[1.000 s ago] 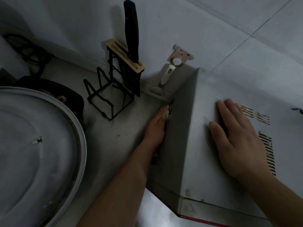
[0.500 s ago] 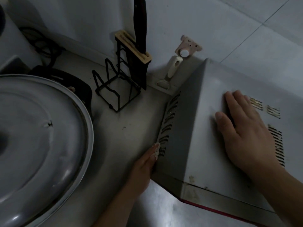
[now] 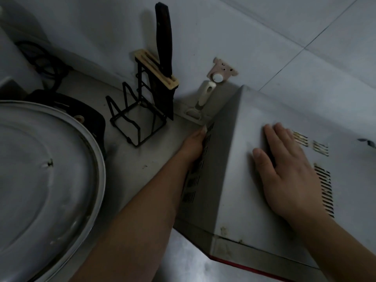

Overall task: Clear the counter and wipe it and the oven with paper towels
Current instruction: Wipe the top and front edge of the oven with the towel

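The boxy grey metal oven (image 3: 240, 169) sits on the dull grey counter (image 3: 130, 159), and both hands are on it. The right hand (image 3: 289, 171) lies flat on the oven's smooth top panel, fingers straight and close together, thumb splayed to the side, fingertips pointing toward the white tiled wall (image 3: 264, 37); rows of narrow vent slits run just beyond its far edge. The left hand (image 3: 193, 145) reaches along the oven's slotted side panel, fingers extended against the perforated metal, a scrap of white paper towel (image 3: 204, 129) showing at its fingertips; whether the fingers pinch it I cannot tell. Beyond the left hand stands a black wire knife rack (image 3: 138, 119) with a pale wooden slotted top, holding a dark-handled cleaver (image 3: 163, 64) upright. Left of the left forearm lies a large round dull-metal lid (image 3: 50, 190), smooth and shallowly domed. A red strip edges the oven's near face.
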Tool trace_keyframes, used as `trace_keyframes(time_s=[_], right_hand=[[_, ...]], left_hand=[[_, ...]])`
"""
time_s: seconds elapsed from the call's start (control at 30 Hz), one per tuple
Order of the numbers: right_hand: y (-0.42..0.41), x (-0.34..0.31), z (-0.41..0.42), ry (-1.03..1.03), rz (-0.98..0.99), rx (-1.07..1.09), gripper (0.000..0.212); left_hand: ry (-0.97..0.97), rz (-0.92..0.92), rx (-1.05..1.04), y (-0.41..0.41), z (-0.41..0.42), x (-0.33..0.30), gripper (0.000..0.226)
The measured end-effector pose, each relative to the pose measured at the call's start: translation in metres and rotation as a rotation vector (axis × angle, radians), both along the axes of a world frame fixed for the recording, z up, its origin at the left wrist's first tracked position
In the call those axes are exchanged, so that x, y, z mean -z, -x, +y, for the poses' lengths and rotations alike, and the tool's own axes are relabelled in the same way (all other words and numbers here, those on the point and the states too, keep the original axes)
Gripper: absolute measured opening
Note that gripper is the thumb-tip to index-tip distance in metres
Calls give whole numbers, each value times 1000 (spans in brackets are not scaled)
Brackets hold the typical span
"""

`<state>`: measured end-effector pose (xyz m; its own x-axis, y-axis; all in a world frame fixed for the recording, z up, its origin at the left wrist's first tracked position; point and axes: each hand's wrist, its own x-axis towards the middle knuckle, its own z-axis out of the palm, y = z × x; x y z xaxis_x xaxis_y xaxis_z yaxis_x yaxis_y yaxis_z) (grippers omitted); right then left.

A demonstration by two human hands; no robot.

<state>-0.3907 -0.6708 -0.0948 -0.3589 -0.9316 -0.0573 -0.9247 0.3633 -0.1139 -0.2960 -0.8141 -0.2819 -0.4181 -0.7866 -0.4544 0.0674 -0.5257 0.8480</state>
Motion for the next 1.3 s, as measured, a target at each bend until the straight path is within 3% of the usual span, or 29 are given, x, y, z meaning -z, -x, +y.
trace_keyframes(time_s=[0.43,0.6,0.8,0.93,1.17,1.3], right_hand=[[2,3,1,-4,14,-23,73],[2,4,1,-10,21,-23,73],[3,4,-1,13,23,-8,72],[2,3,-1,19,12,-4,71],[1,2,0,9,19,-15,72],[1,2,1,-5,18,-29,70]], left_hand=[[22,137,-9,-98,166,-20,37],[98,69,-35,-86,148,-35,35],[273,64,-5,-30,48,-74,40],[252,69,-26,-4,8,-73,41],[292,75,26,-54,78,-75,40],[207,115,2,-92,148,-54,38]])
